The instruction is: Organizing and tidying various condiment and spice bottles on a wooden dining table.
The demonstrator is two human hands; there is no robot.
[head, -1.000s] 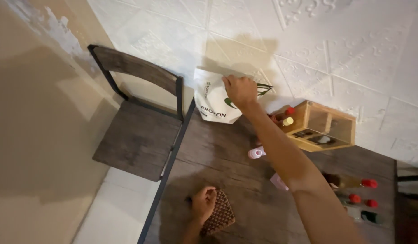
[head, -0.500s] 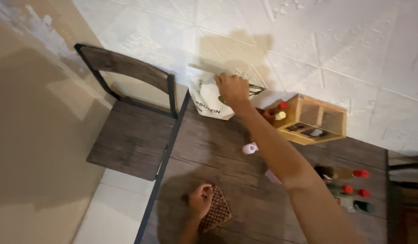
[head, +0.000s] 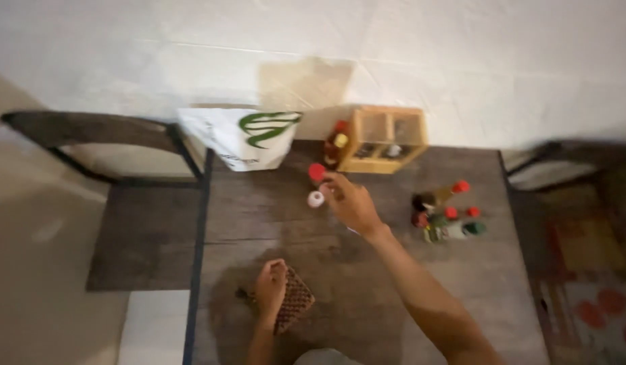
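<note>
Two hands work our desk (head: 394,297): our right hand (head: 350,201) pinches a red-capped bottle (head: 317,173), our left hand (head: 270,290) closed on a brown woven mat (head: 294,307).

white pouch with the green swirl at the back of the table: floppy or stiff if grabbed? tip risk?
The white pouch probably flexes when gripped: its face looks soft and slightly bowed. It stands at the table corner near the wall, so a push may topple it or slide it off the edge by the chair. Weight can't be judged; the frame is blurred.
</note>
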